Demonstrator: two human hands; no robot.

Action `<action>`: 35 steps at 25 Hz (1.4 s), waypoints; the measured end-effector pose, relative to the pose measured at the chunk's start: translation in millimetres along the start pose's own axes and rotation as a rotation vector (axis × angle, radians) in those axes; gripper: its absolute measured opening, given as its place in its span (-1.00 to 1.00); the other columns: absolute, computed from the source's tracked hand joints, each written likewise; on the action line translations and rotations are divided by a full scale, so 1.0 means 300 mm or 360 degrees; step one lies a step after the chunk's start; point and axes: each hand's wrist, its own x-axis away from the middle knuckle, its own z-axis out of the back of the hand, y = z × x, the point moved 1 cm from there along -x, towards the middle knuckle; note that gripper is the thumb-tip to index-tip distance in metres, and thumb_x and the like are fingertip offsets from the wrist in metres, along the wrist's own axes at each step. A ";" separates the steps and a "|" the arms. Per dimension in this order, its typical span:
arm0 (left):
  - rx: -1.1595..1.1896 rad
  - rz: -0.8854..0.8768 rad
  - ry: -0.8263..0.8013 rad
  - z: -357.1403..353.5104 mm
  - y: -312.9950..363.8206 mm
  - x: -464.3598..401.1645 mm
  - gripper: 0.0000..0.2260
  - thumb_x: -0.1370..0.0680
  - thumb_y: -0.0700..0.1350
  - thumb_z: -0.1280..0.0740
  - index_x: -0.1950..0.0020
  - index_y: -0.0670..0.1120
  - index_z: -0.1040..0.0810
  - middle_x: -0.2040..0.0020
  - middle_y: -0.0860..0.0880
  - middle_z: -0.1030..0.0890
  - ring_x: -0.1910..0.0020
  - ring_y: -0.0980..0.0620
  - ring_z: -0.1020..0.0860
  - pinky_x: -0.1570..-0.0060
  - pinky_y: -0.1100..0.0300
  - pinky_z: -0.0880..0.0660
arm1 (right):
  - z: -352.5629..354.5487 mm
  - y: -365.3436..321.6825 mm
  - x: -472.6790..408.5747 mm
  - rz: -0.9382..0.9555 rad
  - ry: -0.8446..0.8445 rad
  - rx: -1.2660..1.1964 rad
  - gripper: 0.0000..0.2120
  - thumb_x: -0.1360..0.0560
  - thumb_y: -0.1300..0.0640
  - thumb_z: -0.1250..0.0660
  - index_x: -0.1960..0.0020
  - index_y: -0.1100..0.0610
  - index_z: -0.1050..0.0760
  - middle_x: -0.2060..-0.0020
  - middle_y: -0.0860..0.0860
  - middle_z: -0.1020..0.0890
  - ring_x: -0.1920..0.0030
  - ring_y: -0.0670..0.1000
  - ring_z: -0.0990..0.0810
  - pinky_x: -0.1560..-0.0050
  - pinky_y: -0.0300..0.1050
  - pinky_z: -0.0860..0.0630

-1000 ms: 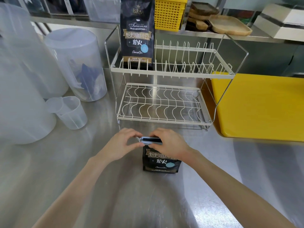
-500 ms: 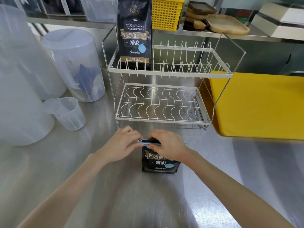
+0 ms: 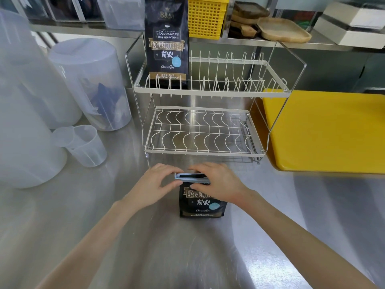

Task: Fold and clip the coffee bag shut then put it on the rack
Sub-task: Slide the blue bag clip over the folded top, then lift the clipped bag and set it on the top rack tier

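Steel counter [image 3: 125, 236]: both hands, left hand [image 3: 155, 187] and right hand [image 3: 218, 184], pinch the pale clip [image 3: 190, 176] atop the folded black coffee bag [image 3: 201, 203].

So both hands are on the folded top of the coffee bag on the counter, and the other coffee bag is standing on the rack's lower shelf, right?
Not quite. The head view shows the other coffee bag standing on the rack's upper shelf; the lower shelf holds nothing.

Both forearms enter from the bottom corners and converge at lower centre of frame. Left hand [image 3: 155, 184] palm down, fingers curled, thumb and fingertips pinched inward. Right hand [image 3: 216, 184] mirrors it, fingers arched over, thumb tucked under, both closed.
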 end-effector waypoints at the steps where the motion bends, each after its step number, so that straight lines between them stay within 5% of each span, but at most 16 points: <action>1: 0.0093 0.0060 0.0012 -0.006 0.008 0.004 -0.48 -0.34 0.34 -0.15 -0.12 0.05 -0.50 -0.04 0.22 -0.51 -0.08 0.21 -0.43 -0.11 0.22 -0.33 | 0.007 0.021 0.018 -0.0049 0.0029 0.0009 -0.56 -0.44 -0.05 -0.28 -0.29 -0.07 -0.32 -0.18 -0.01 -0.54 -0.19 0.01 -0.47 -0.24 0.01 -0.35; 4: 0.0368 0.0247 0.0062 -0.033 0.022 0.011 -0.67 -0.43 0.07 -0.32 -0.17 0.07 -0.47 -0.03 0.29 -0.52 -0.02 0.38 -0.47 -0.04 0.44 -0.33 | 0.020 0.096 0.088 -0.0265 0.0155 -0.0256 -0.50 -0.44 -0.03 -0.30 -0.34 -0.07 -0.26 -0.25 0.01 -0.49 -0.22 -0.03 -0.44 -0.30 0.05 -0.39; 6: 0.0545 0.0390 0.0131 -0.058 0.029 0.013 -0.66 -0.45 -0.06 -0.34 -0.22 0.05 -0.43 -0.05 0.23 -0.53 -0.02 0.30 -0.50 0.03 0.62 -0.30 | 0.006 0.143 0.142 -0.0423 0.0233 -0.0514 -0.51 -0.44 0.02 -0.31 -0.34 -0.01 -0.27 -0.24 0.03 -0.50 -0.14 -0.12 -0.42 -0.25 -0.07 -0.43; 9: 0.0750 0.0560 0.0198 -0.102 0.034 0.020 -0.66 -0.45 -0.10 -0.34 -0.21 0.01 -0.43 -0.11 0.10 -0.54 -0.13 0.07 -0.53 -0.03 0.45 -0.38 | -0.046 0.176 0.201 -0.0608 0.0262 -0.0662 -0.59 -0.46 0.07 -0.29 -0.29 0.07 -0.34 -0.19 0.04 -0.55 -0.06 -0.14 -0.45 -0.13 -0.22 -0.39; 11: 0.0828 0.0621 0.0180 -0.130 0.039 0.024 -0.69 -0.45 -0.09 -0.35 -0.18 0.00 -0.46 -0.13 0.06 -0.56 -0.17 0.04 -0.52 -0.15 0.23 -0.39 | -0.077 0.176 0.213 -0.0663 0.0307 -0.0820 -0.68 -0.47 0.11 -0.29 -0.22 0.10 -0.43 -0.11 0.04 -0.61 -0.02 -0.11 -0.51 -0.14 -0.18 -0.44; 13: 0.0887 0.0673 0.0210 -0.149 0.045 0.028 -0.76 -0.46 -0.08 -0.34 -0.11 0.05 -0.48 -0.08 0.08 -0.59 -0.14 0.06 -0.52 -0.17 0.25 -0.40 | -0.097 0.162 0.209 -0.0690 0.0363 -0.0972 -0.79 -0.47 0.16 -0.28 -0.10 0.09 -0.51 0.01 0.00 -0.63 0.08 -0.16 -0.56 -0.06 -0.28 -0.49; 16: 0.0935 0.0755 0.0347 -0.155 0.065 0.019 -0.89 -0.49 -0.07 -0.28 -0.01 0.05 -0.50 0.08 0.15 -0.60 0.01 0.11 -0.55 0.14 0.60 -0.38 | -0.113 0.147 0.197 -0.0739 0.0459 -0.1096 -0.90 -0.48 0.18 -0.28 0.11 0.00 -0.52 0.17 -0.07 -0.62 0.21 -0.26 -0.56 0.19 -0.51 -0.46; 19: 0.0945 0.0842 0.0431 -0.166 0.077 0.010 -0.83 -0.51 -0.03 -0.24 -0.05 -0.02 -0.53 0.06 0.06 -0.60 0.11 0.21 -0.53 0.26 0.66 -0.33 | -0.120 0.144 0.194 -0.0758 0.0570 -0.1155 -0.85 -0.48 0.18 -0.27 0.20 -0.03 -0.51 0.29 -0.15 -0.61 0.28 -0.34 -0.57 0.26 -0.53 -0.46; 26: 0.1105 0.0935 0.0518 -0.181 0.081 0.020 -0.88 -0.48 -0.01 -0.29 0.01 0.03 -0.51 0.09 0.14 -0.59 -0.02 0.10 -0.52 0.10 0.38 -0.37 | -0.154 0.151 0.198 -0.0844 0.0665 -0.1267 -0.85 -0.45 0.13 -0.32 0.29 -0.03 -0.52 0.31 -0.14 -0.62 0.32 -0.40 -0.55 0.32 -0.54 -0.43; 30: 0.1097 0.0955 0.0473 -0.229 0.070 0.076 -0.61 -0.44 -0.05 -0.35 -0.25 -0.03 -0.40 -0.21 0.04 -0.49 -0.22 0.10 -0.43 -0.19 0.20 -0.34 | -0.179 0.151 0.215 -0.0850 0.0639 -0.1380 -0.94 -0.46 0.13 -0.29 0.13 0.01 -0.54 0.23 -0.15 -0.63 0.24 -0.39 -0.57 0.26 -0.55 -0.46; 35: 0.1202 0.1003 0.0470 -0.267 0.086 0.132 -0.55 -0.43 -0.14 -0.36 -0.30 -0.10 -0.34 -0.19 0.00 -0.50 -0.16 0.07 -0.47 -0.10 0.25 -0.39 | -0.217 0.147 0.256 -0.0849 0.0621 -0.1407 -0.81 -0.46 0.14 -0.30 -0.07 0.03 -0.53 0.08 -0.13 -0.62 0.15 -0.33 -0.56 0.19 -0.60 -0.44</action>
